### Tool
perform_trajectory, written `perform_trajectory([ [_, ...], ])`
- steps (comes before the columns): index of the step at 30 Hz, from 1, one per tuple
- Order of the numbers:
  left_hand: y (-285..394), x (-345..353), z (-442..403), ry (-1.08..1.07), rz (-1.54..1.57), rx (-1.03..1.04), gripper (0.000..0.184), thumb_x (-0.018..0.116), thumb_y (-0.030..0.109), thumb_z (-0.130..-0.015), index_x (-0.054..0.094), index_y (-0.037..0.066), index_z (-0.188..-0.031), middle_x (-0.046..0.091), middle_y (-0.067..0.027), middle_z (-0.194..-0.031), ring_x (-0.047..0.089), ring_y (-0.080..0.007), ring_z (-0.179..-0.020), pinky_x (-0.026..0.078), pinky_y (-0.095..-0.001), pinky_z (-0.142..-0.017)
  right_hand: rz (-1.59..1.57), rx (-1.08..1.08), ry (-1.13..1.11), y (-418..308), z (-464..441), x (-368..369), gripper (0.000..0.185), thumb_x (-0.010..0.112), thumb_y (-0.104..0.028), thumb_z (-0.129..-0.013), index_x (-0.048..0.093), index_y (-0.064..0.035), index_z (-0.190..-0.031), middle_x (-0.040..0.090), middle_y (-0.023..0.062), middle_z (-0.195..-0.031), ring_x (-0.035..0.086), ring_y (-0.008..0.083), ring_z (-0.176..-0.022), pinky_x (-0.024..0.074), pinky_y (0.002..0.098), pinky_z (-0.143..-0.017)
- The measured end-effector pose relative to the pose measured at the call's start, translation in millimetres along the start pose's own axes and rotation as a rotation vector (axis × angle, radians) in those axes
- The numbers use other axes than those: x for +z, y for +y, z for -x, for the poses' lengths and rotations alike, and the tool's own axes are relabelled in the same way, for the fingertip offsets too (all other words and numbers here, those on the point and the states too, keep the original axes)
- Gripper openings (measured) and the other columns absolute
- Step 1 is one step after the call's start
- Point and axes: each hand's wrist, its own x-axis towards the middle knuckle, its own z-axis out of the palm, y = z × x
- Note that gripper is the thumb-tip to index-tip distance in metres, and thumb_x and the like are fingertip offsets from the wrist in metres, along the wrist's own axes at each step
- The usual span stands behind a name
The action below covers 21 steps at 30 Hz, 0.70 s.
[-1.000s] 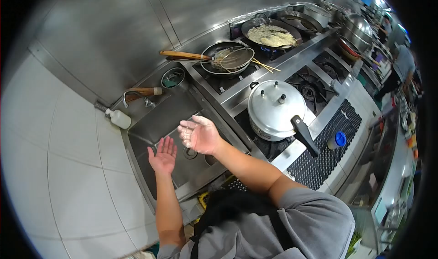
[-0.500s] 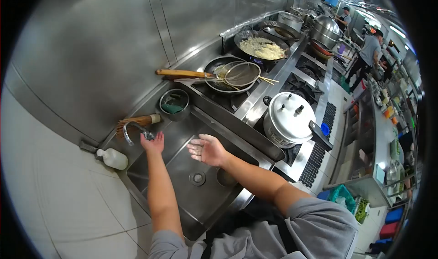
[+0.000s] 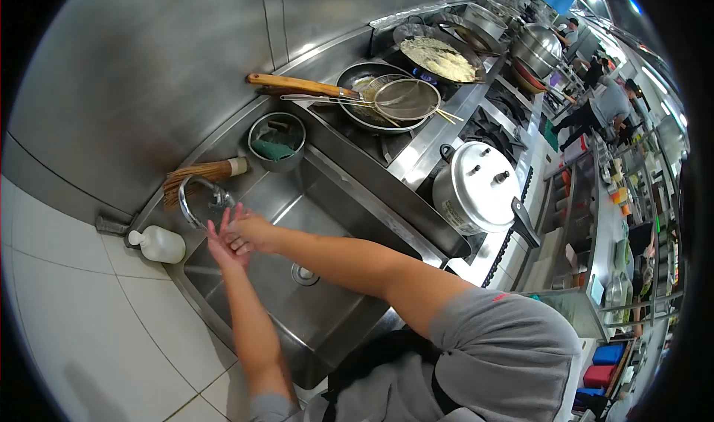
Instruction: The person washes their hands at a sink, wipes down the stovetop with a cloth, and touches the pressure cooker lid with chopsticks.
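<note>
Both of my hands are together beside the spout of the curved metal faucet [image 3: 192, 203], over the left end of the steel sink [image 3: 327, 303]. My left hand [image 3: 224, 248] is open, palm turned up, with its fingers stretched toward the tap. Across it lies my right hand [image 3: 254, 233], its fingers apart and slightly bent, touching the left palm and fingers. Neither hand holds an object. Whether water is running cannot be made out. A drain [image 3: 303, 275] shows in the sink floor below the right forearm.
A bamboo brush [image 3: 208, 175], a metal pot with a green cloth [image 3: 274, 150] and a white bottle [image 3: 159, 244] stand around the sink. Farther right are a strainer [image 3: 406, 99] over a pan, a pressure cooker [image 3: 476, 188] and a wok of food [image 3: 440, 59]. People work in the background.
My right hand has moved left from over the sink's middle and now meets my left hand. The left hand has shifted slightly left and down, near the spout. The camera view has turned somewhat.
</note>
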Motion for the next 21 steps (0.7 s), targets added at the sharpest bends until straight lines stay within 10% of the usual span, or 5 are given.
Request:
perform_trajectory([
  [7,-28,-28,9,-0.092,0.374,0.194,0.053,0.039,0.047,-0.097,0.047,0.005,-0.129,0.06,-0.0131,-0.108,0.059,-0.0241,-0.103,0.047,-0.0354,-0.096,0.42,-0.049,-0.202,-12,-44,43,0.044,0.05,-0.035,-0.089,0.056,-0.0012,-0.116,0.058,0.0194,-0.119,0.057,0.0248,-0.106,0.045,0.0393,-0.09],
  [10,-6,-69,-8,-0.098,0.022,0.337,0.064,0.05,0.054,-0.092,0.044,0.003,-0.13,0.053,-0.0091,-0.121,0.055,-0.0258,-0.109,0.045,-0.0396,-0.094,0.51,-0.05,-0.273,-11,-50,51,0.047,0.048,-0.036,-0.089,0.056,-0.0007,-0.12,0.056,0.0216,-0.125,0.055,0.0261,-0.116,0.0421,0.0409,-0.099],
  [13,19,-99,-30,-0.23,-0.068,0.066,0.054,0.045,0.055,-0.093,0.05,0.012,-0.123,0.059,-0.01,-0.107,0.058,-0.0205,-0.097,0.049,-0.0316,-0.079,0.707,-0.426,0.112,12,-34,70,0.047,0.044,-0.032,-0.091,0.054,-0.0009,-0.124,0.051,0.0233,-0.132,0.046,0.0306,-0.127,0.0317,0.0406,-0.109],
  [15,18,-68,-25,0.3,-0.032,0.167,0.051,0.048,0.056,-0.091,0.052,0.013,-0.118,0.058,-0.0069,-0.106,0.057,-0.0191,-0.094,0.049,-0.0341,-0.076,0.859,-0.655,0.385,25,-35,74,0.046,0.042,-0.031,-0.092,0.053,-0.0009,-0.125,0.049,0.0239,-0.134,0.042,0.0332,-0.13,0.0279,0.0406,-0.111],
  [21,-6,-4,4,0.287,-0.104,0.299,0.043,0.048,0.045,-0.094,0.054,0.009,-0.117,0.058,-0.0039,-0.11,0.057,-0.0222,-0.098,0.047,-0.0362,-0.085,1.094,-0.81,0.143,88,-122,30,0.046,0.043,-0.03,-0.091,0.053,0.0001,-0.125,0.051,0.0247,-0.129,0.046,0.0372,-0.121,0.0334,0.0427,-0.104],
])
